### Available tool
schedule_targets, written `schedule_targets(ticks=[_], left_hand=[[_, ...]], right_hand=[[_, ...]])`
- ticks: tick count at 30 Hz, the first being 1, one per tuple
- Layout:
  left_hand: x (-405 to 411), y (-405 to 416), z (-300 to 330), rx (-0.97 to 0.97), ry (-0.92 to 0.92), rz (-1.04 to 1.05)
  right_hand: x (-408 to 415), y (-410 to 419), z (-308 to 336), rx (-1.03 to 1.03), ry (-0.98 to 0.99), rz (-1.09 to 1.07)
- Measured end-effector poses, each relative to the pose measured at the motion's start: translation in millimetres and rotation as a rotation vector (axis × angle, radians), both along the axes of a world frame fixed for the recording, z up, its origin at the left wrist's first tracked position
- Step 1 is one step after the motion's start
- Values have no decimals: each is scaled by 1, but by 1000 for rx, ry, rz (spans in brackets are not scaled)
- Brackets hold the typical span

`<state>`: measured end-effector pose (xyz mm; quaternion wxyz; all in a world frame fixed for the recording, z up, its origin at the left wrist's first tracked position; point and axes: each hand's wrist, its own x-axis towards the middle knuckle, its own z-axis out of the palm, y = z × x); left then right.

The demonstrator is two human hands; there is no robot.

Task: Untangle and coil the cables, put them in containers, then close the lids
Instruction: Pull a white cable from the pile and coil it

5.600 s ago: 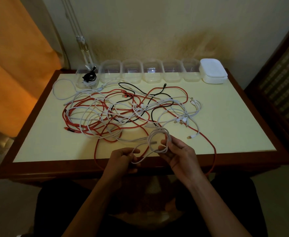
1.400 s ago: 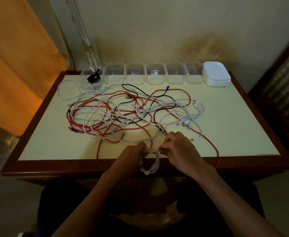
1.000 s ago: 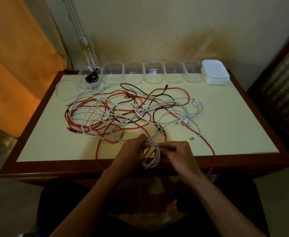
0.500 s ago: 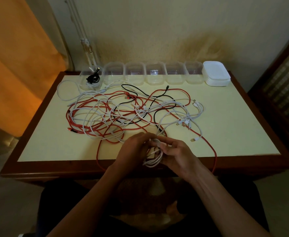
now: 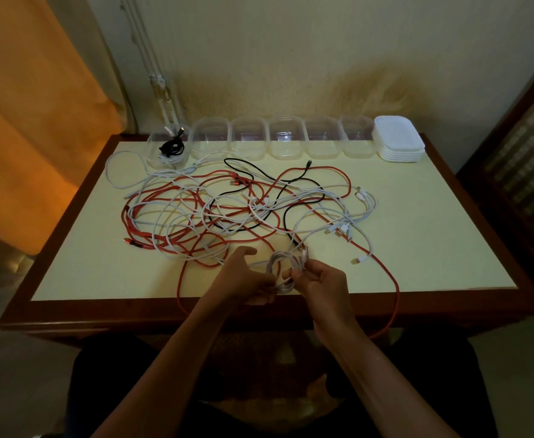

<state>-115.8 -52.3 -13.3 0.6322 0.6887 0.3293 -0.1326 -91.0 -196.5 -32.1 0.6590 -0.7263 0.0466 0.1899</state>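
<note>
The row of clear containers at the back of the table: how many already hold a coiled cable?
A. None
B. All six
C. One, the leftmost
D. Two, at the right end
C. Only the leftmost container has a black coiled cable in it; the other containers in the row look empty, and the stack of lids sits unused at the right end.

Dim, warm light glowing through the orange curtain (image 5: 22, 128) left of the table (image 5: 433, 248), deep shadow below the table's near edge, soft detail throughout, wide-angle bending at frame edges.
</note>
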Motion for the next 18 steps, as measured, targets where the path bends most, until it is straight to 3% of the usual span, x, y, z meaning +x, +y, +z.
schedule_targets(ticks=[9, 14, 18], left_hand=[[-10, -11, -13, 7, -118, 159], [-21, -36, -25, 75, -224, 353], [-22, -41, -31, -111, -90, 526]], right_hand=[[-4, 7, -5, 23, 86, -150], [-6, 17, -8, -89, -79, -249], [-15, 19, -14, -122, -179, -142]])
